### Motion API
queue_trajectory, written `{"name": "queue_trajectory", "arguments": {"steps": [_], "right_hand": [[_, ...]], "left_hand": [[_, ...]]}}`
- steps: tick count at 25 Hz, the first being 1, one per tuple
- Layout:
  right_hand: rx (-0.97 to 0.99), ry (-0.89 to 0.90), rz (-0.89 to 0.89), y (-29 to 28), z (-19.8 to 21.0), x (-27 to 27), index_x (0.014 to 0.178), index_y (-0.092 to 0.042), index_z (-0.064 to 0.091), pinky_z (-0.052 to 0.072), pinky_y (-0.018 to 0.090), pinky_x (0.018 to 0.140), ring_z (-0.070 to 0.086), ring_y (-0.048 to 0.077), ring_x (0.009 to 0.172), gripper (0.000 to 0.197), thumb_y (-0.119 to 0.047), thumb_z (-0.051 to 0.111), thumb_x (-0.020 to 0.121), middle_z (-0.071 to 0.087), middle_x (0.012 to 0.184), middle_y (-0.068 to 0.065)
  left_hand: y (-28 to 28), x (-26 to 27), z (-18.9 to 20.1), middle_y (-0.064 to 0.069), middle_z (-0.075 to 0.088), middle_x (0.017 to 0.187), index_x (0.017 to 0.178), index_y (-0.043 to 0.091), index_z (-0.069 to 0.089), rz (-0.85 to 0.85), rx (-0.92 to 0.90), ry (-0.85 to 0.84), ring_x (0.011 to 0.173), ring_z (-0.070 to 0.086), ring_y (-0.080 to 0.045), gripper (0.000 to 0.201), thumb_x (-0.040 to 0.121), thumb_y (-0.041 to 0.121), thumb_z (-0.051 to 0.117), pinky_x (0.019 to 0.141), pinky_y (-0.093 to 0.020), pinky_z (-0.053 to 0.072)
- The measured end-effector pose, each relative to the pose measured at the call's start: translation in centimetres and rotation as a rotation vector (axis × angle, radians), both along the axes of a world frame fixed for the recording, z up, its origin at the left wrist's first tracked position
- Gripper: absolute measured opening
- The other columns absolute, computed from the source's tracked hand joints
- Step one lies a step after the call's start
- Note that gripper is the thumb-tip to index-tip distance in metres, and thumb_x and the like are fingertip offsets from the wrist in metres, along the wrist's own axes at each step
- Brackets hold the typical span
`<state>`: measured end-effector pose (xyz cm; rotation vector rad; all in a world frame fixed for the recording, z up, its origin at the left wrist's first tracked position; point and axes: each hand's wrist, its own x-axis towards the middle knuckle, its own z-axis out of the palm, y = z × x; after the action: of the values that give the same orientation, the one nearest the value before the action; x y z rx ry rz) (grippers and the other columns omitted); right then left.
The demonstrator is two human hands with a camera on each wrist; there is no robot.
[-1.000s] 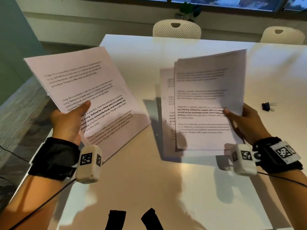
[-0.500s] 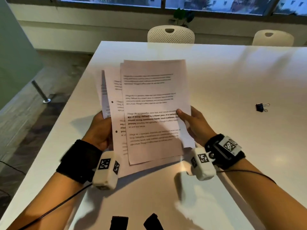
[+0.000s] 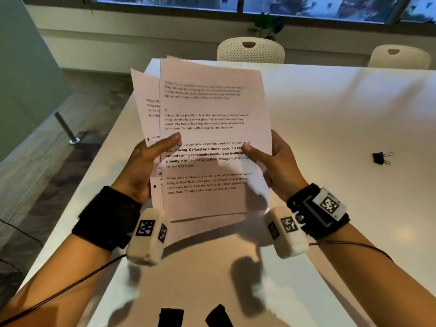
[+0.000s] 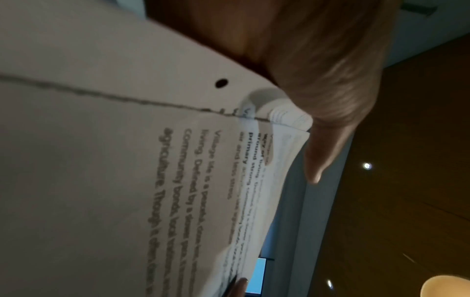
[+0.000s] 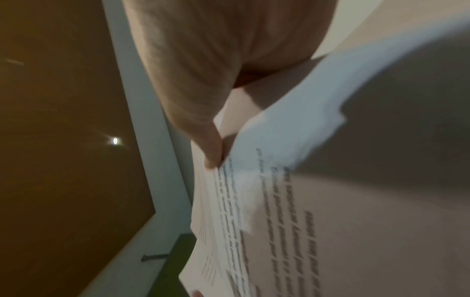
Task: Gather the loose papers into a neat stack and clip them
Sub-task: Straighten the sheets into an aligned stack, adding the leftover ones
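Floor [image 3: 35, 175]: grey and wood-toned, to the left of the tabletop, with a slanted metal leg [image 3: 67, 128] standing on it.
Wall [image 3: 23, 67]: pale green panel at far left; a long window band [image 3: 165, 2] runs along the back.
Left hand [image 3: 144, 166]: grips the left edge of the papers, thumb laid across the front sheet, fingers behind and out of sight. The left wrist view shows the thumb [image 4: 328, 112] over the edges of several sheets.
Papers [image 3: 212, 138]: printed white sheets held upright between both hands, above the near left part of the tabletop, not resting on it. The sheets are uneven; one rear sheet juts out to the left and another shows at the top. Punch holes show on the left margin of a rear sheet.
Right hand [image 3: 278, 166]: grips the right edge of the papers, thumb pressed on the front sheet. The right wrist view shows the thumb [image 5: 203, 120] against the sheet edges.
Tabletop [image 3: 330, 119]: large, white, glossy, catching warm light and the shadows of the arms.
Binder clip [image 3: 381, 158]: small, black, lying on the tabletop well to the right of the papers, untouched.
Chairs [image 3: 251, 50]: two white ones at the far side of the tabletop.
Plant [image 3: 266, 24]: green leaves behind the nearer chair, under the window.
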<state>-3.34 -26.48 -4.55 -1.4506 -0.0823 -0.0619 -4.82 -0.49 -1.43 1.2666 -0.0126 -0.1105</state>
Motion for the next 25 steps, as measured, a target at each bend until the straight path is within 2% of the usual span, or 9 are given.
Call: {"name": "queue_trajectory", "arguments": {"steps": [3, 5, 7, 9, 11, 12, 15, 18, 25], "right_hand": [[0.019, -0.047, 0.218, -0.1, 1.7, -0.4, 0.137, 0.0, 0.056, 0.048, 0.057, 0.105, 0.064, 0.038, 0.123, 0.062, -0.008, 0.078, 0.08, 0.066, 0.134, 0.02], [0.002, -0.097, 0.245, -0.2, 2.6, -0.5, 0.135, -0.001, 0.059, 0.048, 0.058, 0.104, 0.064, 0.039, 0.122, 0.059, -0.009, 0.077, 0.08, 0.067, 0.133, 0.02], [-0.005, -0.159, 0.212, -0.1, 3.4, -0.3, 0.128, -0.004, 0.064, 0.051, 0.059, 0.101, 0.067, 0.04, 0.117, 0.049, -0.008, 0.076, 0.08, 0.07, 0.128, 0.019], [0.033, -0.212, 0.146, -0.1, 4.1, -0.1, 0.121, -0.004, 0.068, 0.053, 0.059, 0.098, 0.07, 0.039, 0.111, 0.039, -0.003, 0.074, 0.082, 0.072, 0.123, 0.018], [0.079, -0.244, 0.092, -0.2, 4.3, 0.2, 0.114, -0.007, 0.071, 0.054, 0.058, 0.097, 0.071, 0.037, 0.107, 0.031, -0.002, 0.074, 0.083, 0.074, 0.119, 0.015], [0.076, -0.249, 0.08, -0.2, 4.2, 0.4, 0.111, -0.01, 0.072, 0.054, 0.058, 0.097, 0.071, 0.036, 0.106, 0.029, -0.003, 0.075, 0.083, 0.075, 0.117, 0.013], [0.026, -0.211, 0.108, -0.1, 3.3, 0.4, 0.108, -0.019, 0.073, 0.056, 0.052, 0.095, 0.072, 0.031, 0.105, 0.033, -0.014, 0.082, 0.077, 0.077, 0.113, 0.006], [0.02, -0.175, 0.119, 0.3, 2.7, 0.4, 0.105, -0.023, 0.077, 0.057, 0.045, 0.092, 0.074, 0.027, 0.102, 0.036, -0.027, 0.085, 0.069, 0.078, 0.111, 0.004], [0.063, -0.224, 0.038, 1.0, 4.5, 1.0, 0.113, -0.008, 0.07, 0.06, 0.043, 0.088, 0.075, 0.029, 0.101, 0.027, -0.016, 0.072, 0.088, 0.078, 0.111, 0.008]], "left_hand": [[0.6, 0.0, 1.1, -0.012, 0.072, 0.124, 0.134, 0.011, 0.06, -0.05, 0.103, -0.17, 0.115, 0.069, -0.03, 0.064, 0.076, 0.028, 0.079, 0.093, -0.042, 0.057], [0.5, -0.3, 2.2, -0.006, 0.074, 0.121, 0.136, 0.012, 0.057, -0.06, 0.104, -0.239, 0.113, 0.071, -0.023, 0.083, 0.064, 0.042, 0.087, 0.094, -0.04, 0.057], [0.3, -0.2, 3.1, -0.002, 0.076, 0.117, 0.135, 0.013, 0.057, -0.012, 0.06, -0.264, 0.112, 0.071, -0.021, 0.091, 0.058, 0.051, 0.086, 0.095, -0.038, 0.057], [0.3, 0.3, 3.7, -0.004, 0.075, 0.12, 0.128, 0.016, 0.065, 0.01, -0.041, -0.313, 0.116, 0.069, -0.023, 0.068, 0.069, 0.045, 0.082, 0.095, -0.039, 0.057], [0.1, 0.5, 4.4, 0.0, 0.078, 0.112, 0.11, 0.022, 0.075, 0.035, -0.116, -0.339, 0.11, 0.072, -0.018, 0.027, 0.085, 0.03, 0.069, 0.09, -0.034, 0.057], [0.1, 0.5, 4.4, 0.003, 0.079, 0.107, 0.105, 0.023, 0.076, 0.037, -0.095, -0.352, 0.106, 0.073, -0.015, 0.021, 0.087, 0.026, 0.065, 0.087, -0.03, 0.057], [-0.5, 0.1, 3.9, 0.013, 0.079, 0.098, 0.089, 0.039, 0.08, 0.023, 0.098, -0.408, 0.098, 0.074, -0.006, 0.016, 0.077, 0.03, 0.077, 0.081, -0.022, 0.057], [-0.9, 0.1, 3.3, 0.022, 0.078, 0.088, 0.08, 0.049, 0.078, 0.092, 0.189, -0.454, 0.088, 0.074, 0.002, 0.034, 0.08, 0.015, 0.075, 0.075, -0.015, 0.056], [-2.3, 0.9, 4.9, 0.013, 0.08, 0.092, 0.086, 0.032, 0.078, 0.189, 0.105, -0.459, 0.093, 0.076, -0.009, 0.015, 0.087, 0.017, 0.072, 0.078, -0.024, 0.058]]}}
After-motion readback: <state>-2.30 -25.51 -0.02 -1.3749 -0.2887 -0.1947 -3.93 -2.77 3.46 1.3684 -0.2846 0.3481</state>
